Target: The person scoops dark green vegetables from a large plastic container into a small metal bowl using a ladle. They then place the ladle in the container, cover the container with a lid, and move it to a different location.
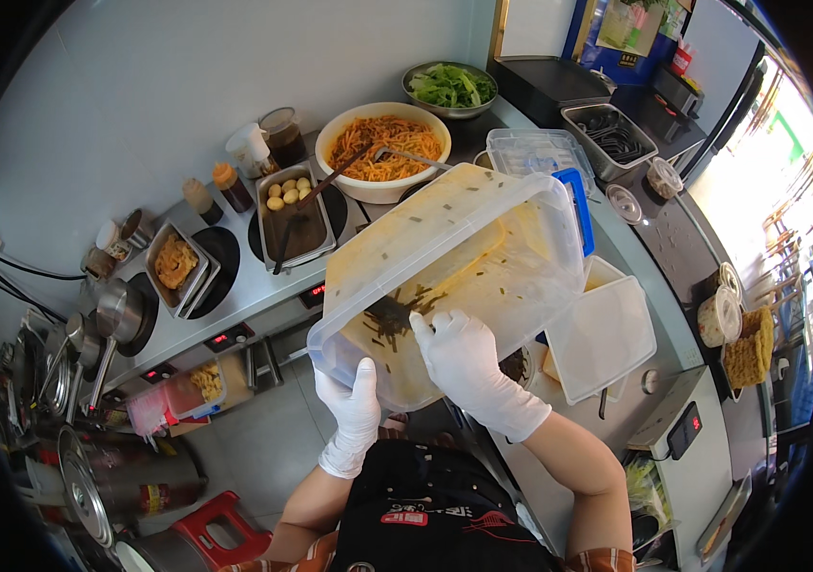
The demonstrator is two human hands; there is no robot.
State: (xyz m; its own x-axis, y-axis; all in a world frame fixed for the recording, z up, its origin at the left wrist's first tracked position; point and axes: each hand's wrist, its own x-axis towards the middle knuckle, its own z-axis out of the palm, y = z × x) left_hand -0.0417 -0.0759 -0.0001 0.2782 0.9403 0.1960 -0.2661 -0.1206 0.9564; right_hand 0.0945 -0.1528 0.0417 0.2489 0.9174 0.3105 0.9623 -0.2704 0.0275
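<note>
My left hand, in a white glove, grips the near left rim of a large translucent plastic tub, which is tilted on its side. Inside the tub, my gloved right hand holds a dark utensil, whose type I cannot tell, against dark strips of food. Yellowish liquid and green bits coat the tub's walls. A blue latch is on its far right end. Behind the tub stands a cream bowl of shredded orange food, with tongs and a brown stick-like utensil across it.
A metal tray with peeled eggs, sauce bottles and a saucepan stand on the left counter. A bowl of lettuce is at the back. Translucent lids lie right of the tub. A red stool and large pot stand below left.
</note>
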